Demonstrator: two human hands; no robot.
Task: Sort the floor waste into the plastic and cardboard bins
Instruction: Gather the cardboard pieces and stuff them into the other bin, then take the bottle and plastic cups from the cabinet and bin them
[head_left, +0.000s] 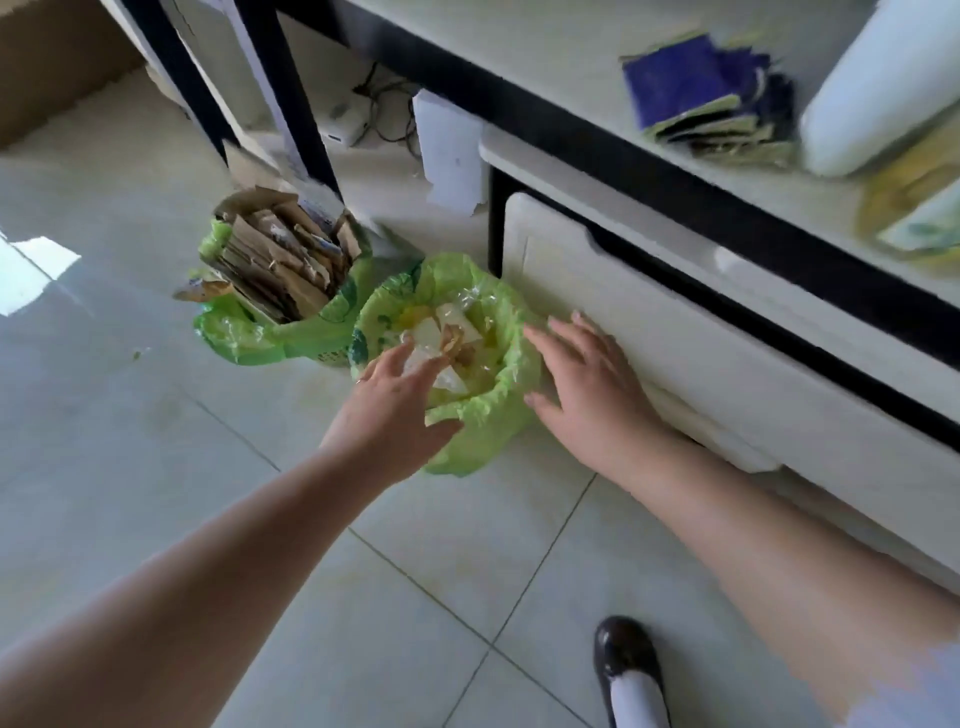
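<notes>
Open grips (395, 400) (587, 379) flank plastic bin (498, 415); cabinet (675, 364) beside.

The person's two forearms are showing bare, with no sleeves reaching them. A thin ring (359, 381) is sitting on a finger of the left hand (389, 410). One foot is wearing a glossy dark rounded shoe (626, 656) over a white sock (638, 701).

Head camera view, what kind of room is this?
Probably a home or small office room: tiled floor, a white drawer unit under a desk, and two green-lined bins, the cardboard bin and plastic bin.
</notes>
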